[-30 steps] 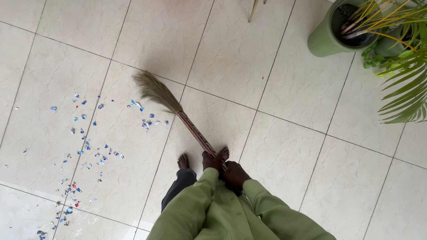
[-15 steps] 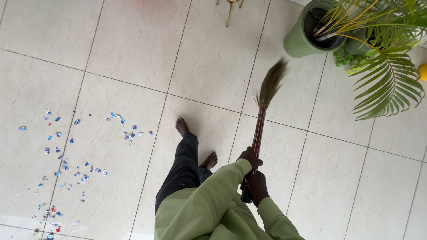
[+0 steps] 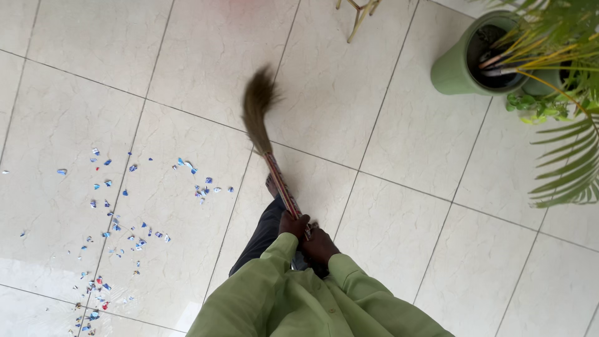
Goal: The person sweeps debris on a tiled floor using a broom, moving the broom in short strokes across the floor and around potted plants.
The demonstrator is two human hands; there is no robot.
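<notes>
- Broom (image 3: 269,145): it slants up and left from my hands, its striped handle crossing a tile seam and its brown bristle head blurred over the floor (image 3: 399,212) ahead of me.
- My left hand (image 3: 293,226) is wrapped tight round the handle, higher up the stick.
- My right hand (image 3: 320,245) is closed round the handle's lower end, touching the left.
- My green sleeves (image 3: 274,293) meet below the hands; one dark trouser leg and a bare foot (image 3: 272,186) show just beside the handle.
- Scraps (image 3: 118,212) of blue, white and red lie scattered to my left, apart from the bristles.
- A green pot (image 3: 465,59) with a palm stands at upper right, well apart.
</notes>
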